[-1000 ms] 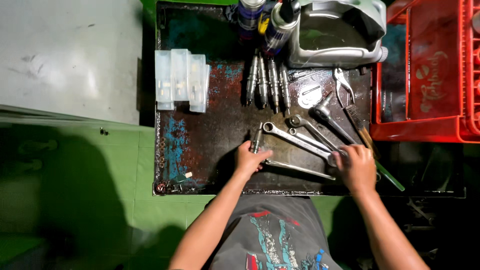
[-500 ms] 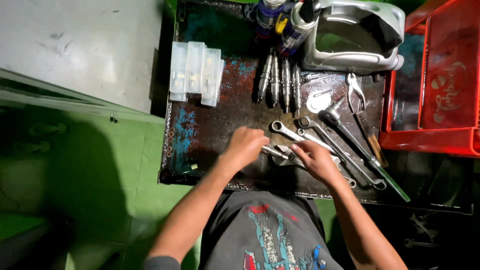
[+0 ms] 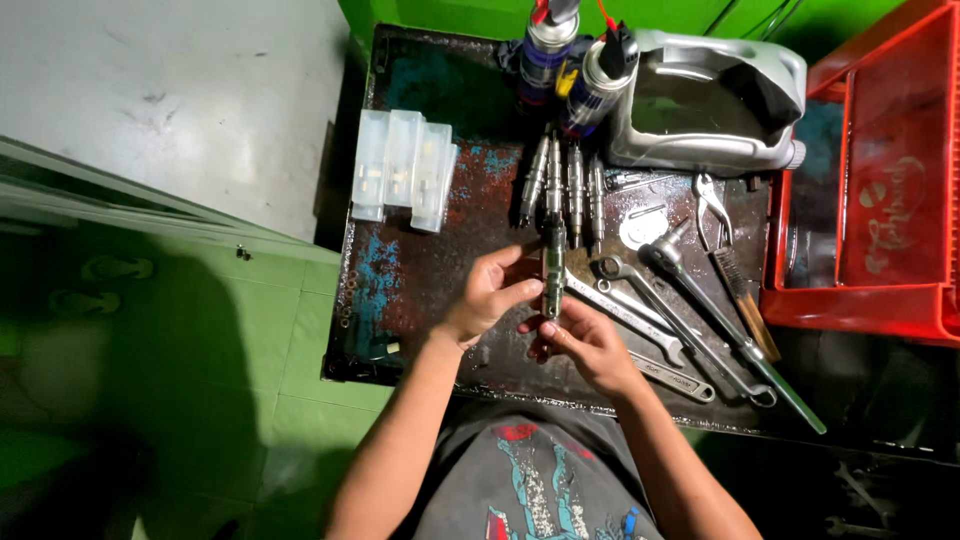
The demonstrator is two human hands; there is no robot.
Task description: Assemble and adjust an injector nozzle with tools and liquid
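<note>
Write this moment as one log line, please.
left hand: holds metal injector upright | right hand: at its lower end | beside: wrenches | surface: rusty tray

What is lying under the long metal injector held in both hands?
Under the long metal injector, gripped by the left hand and right hand, shows the rusty dark metal tray and one end of a silver spanner. The hands cover whatever lies beneath its lower end.

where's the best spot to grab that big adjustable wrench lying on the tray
Take the large grey adjustable wrench by the bare middle of its long straight handle, coming down from above. It lies flat and diagonal on the rusty dark metal tray, head toward the white plastic jug. The handle's lower end is crowded by the slim combination spanners, so probably grip mid-shaft.
</note>
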